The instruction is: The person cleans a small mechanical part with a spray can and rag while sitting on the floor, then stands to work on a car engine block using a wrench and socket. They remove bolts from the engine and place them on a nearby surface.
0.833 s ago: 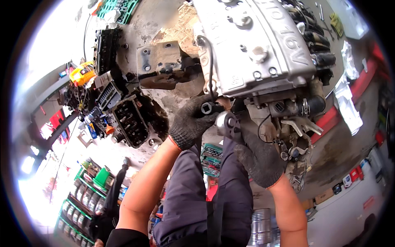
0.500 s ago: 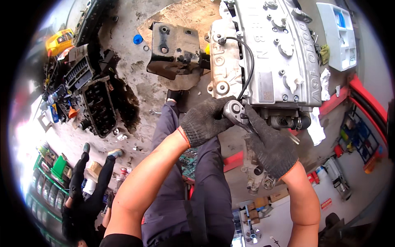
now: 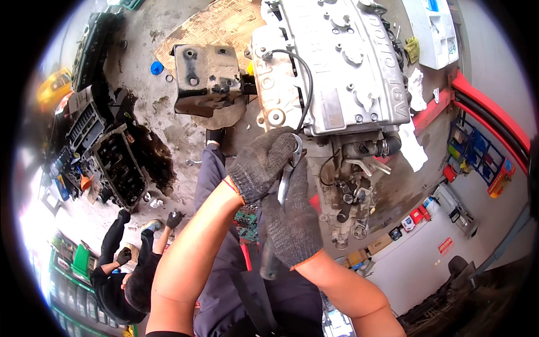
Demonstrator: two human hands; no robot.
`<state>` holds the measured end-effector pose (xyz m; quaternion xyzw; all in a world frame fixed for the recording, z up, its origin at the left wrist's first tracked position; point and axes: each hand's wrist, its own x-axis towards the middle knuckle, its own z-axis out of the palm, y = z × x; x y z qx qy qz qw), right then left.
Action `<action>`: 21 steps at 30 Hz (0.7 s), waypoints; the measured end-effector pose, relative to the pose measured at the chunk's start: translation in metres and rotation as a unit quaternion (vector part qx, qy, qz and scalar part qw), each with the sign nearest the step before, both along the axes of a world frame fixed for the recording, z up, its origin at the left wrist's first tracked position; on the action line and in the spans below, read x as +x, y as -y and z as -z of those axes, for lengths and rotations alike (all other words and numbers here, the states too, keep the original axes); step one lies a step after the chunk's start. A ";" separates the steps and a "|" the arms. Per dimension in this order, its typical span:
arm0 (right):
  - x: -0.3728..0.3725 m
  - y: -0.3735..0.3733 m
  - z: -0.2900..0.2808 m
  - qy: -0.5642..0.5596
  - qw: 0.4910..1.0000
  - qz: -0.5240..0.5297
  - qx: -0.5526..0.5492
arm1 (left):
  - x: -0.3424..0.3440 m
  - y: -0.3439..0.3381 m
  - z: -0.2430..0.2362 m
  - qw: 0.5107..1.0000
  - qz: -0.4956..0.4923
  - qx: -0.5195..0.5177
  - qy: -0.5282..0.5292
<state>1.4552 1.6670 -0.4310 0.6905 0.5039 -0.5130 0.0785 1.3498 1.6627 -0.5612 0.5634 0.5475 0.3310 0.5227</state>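
A steel ratchet wrench is held upright-looking in front of my body, its handle pointing down toward my lap. My left hand, in a dark grey knit glove with an orange cuff, closes round the ratchet's head. My right hand, gloved alike, grips along the shaft just below. Whatever lies under the ratchet head is hidden by my fingers. Just beyond my hands stands an engine with a silver valve cover, a stained metal shield on its left side and a black cable curving down.
Left of the engine is a rusty metal bracket. Dark engine blocks lie on the oil-stained floor at left. A co-worker crouches at lower left. A red lift arm and white tray are at right.
The ratchet has swung so its handle points toward me. My right hand moved left and nearer my body with it. The engine sits further left in view, and the co-worker has shifted posture.
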 end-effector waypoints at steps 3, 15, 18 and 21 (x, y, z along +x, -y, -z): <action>-0.004 0.020 0.021 -0.127 0.978 0.164 -0.020 | -0.009 -0.018 -0.010 0.990 -0.002 -0.095 0.101; 0.048 -0.014 0.043 -0.212 0.931 0.245 -0.169 | -0.020 0.013 -0.003 0.989 0.027 -0.139 0.032; 0.036 -0.011 0.047 -0.209 0.948 0.229 -0.075 | -0.018 0.011 -0.005 0.977 0.019 -0.211 -0.009; 0.030 -0.002 0.059 -0.254 0.843 0.436 -0.185 | -0.025 -0.018 0.027 0.831 -0.196 -0.480 0.203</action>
